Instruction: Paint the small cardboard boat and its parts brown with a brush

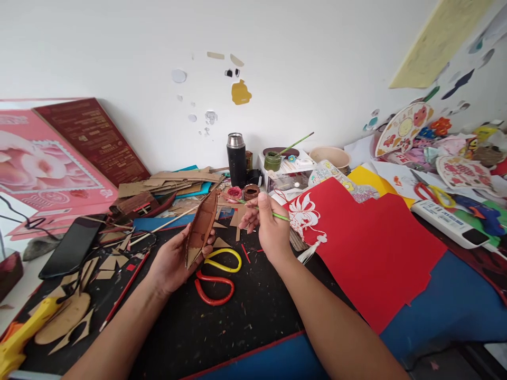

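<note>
My left hand holds a small cardboard boat, tilted up, its inside mostly coated in brown paint. Bare cardboard shows at the boat's lower end. In my right hand is a thin green paintbrush, gripped between thumb and fingers; its tip points left, apart from the boat. Behind that hand stand an open jar of brown paint and a jar of pinkish-red paint. Scissors with one yellow and one red handle lie just below the boat, their blades hidden.
A black thermos stands by the wall, near a green paint jar with a brush across it. Red paper covers the right side. Cardboard scraps, a phone and a yellow glue gun lie at left.
</note>
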`<state>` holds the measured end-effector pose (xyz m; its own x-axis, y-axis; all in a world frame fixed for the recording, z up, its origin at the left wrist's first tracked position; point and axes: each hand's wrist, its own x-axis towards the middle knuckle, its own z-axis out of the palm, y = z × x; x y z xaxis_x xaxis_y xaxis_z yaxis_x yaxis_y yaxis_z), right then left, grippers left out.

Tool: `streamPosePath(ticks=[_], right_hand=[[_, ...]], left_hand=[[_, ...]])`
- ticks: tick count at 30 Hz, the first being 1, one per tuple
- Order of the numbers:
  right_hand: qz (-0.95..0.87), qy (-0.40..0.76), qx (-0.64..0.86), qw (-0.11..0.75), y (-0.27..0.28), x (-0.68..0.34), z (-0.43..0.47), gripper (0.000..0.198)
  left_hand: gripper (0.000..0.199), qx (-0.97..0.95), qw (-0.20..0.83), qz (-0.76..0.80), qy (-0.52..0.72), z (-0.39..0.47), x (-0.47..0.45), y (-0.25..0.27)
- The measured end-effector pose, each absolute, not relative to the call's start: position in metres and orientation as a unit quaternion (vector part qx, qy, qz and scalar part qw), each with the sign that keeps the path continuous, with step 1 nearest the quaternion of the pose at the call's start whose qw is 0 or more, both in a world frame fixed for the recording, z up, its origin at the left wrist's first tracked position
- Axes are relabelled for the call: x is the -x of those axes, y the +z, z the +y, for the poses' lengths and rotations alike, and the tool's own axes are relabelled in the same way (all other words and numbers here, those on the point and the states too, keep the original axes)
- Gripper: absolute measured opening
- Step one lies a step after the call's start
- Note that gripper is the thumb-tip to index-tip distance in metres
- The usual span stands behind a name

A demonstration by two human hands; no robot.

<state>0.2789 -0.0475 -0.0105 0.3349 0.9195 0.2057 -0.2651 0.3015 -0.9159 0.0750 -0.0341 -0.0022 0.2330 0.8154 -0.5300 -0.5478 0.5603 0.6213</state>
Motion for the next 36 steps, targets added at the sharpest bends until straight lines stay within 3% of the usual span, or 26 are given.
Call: streamPosePath(ticks=[14,22,28,36], right_hand=[[-0.424,0.449,0.418,0.666,-0.015,-0.269,-0.053,0.064],[-0.468,0.489,0.387,0.626,-0.016,-0.263,-0.059,0.063],[-0.497,0.5,0.391,0.591,-0.018,-0.261,-0.061,0.065],[-0.467,0.512,0.388,0.607,-0.017,-0.258,-0.061,0.065]], left_hand=[[0.038,-0.193,0.773,0.379,0.47,-0.027,-0.063,-0.022],[0.02,-0.245,0.749,0.351,0.506,-0.019,-0.062,-0.035],[0.024,-0.294,0.688,0.356,0.56,-0.014,-0.055,-0.04],[0.029,-0.277,0.717,0.349,0.536,-0.015,-0.057,-0.04]])
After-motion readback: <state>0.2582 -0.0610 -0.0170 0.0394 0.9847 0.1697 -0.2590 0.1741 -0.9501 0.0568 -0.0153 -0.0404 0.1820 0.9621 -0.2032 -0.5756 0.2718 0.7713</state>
